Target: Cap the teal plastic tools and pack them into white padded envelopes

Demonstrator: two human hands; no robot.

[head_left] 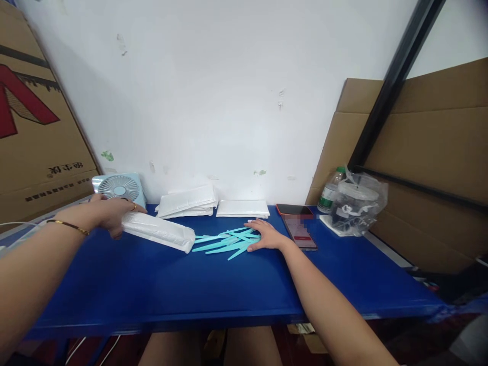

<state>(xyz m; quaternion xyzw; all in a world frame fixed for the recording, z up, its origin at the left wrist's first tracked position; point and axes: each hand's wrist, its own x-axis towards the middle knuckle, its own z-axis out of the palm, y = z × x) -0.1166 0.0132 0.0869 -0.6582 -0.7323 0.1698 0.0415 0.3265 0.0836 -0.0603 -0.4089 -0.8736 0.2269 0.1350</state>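
- Head view showed a blue table set against a white wall, with the person's two bare arms stretched out over it.
- The left hand was closed around the far-left end of a white padded pouch — the pouch lay slanted, its open right end resting on the table just beside the teal sticks.
- The right hand lay flat, fingers spread, gripping nothing, its fingertips touching the right side of a loose pile of teal sticks at mid-table.
- Far behind, by the wall, lay two stacks of white pouches; a small pale-blue fan stood at far left.
- Right of the hand lay two phones, then a clear bag and a bottle — cardboard leaned behind them.
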